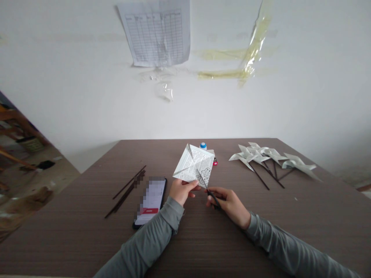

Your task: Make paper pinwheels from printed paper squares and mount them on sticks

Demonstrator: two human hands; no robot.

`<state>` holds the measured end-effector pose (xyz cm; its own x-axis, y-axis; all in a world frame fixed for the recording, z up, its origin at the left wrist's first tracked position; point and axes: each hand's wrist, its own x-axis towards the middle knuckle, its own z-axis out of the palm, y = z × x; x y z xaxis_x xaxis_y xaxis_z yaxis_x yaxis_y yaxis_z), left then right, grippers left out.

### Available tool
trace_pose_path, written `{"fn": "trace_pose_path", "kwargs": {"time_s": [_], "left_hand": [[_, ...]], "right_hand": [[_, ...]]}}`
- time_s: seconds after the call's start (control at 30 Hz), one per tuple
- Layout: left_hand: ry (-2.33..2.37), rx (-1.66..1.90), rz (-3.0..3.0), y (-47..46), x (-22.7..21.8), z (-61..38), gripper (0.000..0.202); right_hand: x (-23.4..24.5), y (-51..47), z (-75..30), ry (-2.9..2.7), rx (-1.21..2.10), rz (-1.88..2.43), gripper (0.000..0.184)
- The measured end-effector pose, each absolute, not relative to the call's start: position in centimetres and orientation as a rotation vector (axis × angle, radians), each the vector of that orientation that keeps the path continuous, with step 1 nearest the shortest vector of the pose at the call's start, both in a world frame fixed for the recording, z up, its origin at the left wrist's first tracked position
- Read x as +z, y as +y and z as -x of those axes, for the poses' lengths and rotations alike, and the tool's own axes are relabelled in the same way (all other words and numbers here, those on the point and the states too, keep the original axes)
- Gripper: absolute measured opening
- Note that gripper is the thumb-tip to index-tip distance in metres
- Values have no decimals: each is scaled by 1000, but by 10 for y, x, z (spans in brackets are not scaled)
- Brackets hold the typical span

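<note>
Head view: left fingers [191, 186] pinching printed, slit paper square [193, 164]; right fingers [216, 190] gripping scissors [213, 199].

A person's left hand [181, 190] holds a square of printed paper [188, 166] over a brown bench [191, 247]; the right hand [228, 204] holds black scissors [215, 200] at the paper's near corner. A phone [155, 197] and thin sticks [124, 197] lie left, several paper pinwheels [259, 152] right. Behind stands a pale wall [185, 119].

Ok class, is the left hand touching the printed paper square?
Touching. The head view shows the left hand pinching the printed paper square, its thumb across the lower edge.
</note>
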<state>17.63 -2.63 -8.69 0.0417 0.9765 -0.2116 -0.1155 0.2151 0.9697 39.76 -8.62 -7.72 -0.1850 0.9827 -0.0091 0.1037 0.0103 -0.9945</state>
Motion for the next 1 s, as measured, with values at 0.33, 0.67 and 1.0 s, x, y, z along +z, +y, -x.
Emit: {"fn": "trace_pose_path", "kwargs": {"time_s": [0.33,0.67,1.0], "left_hand": [[1176,1092,-954,-28,-88,-177,23],[1284,1249,-909,-18,-81,-166,20],[1345,1166,-1105,-26,-60,-165,29]], "right_hand": [[-74,-86,-398,-1409,1320,1227,70],[-84,-87,-419,-1529,1277,1208,59],[-103,-58,-447,-1352,498,1370,55]]}}
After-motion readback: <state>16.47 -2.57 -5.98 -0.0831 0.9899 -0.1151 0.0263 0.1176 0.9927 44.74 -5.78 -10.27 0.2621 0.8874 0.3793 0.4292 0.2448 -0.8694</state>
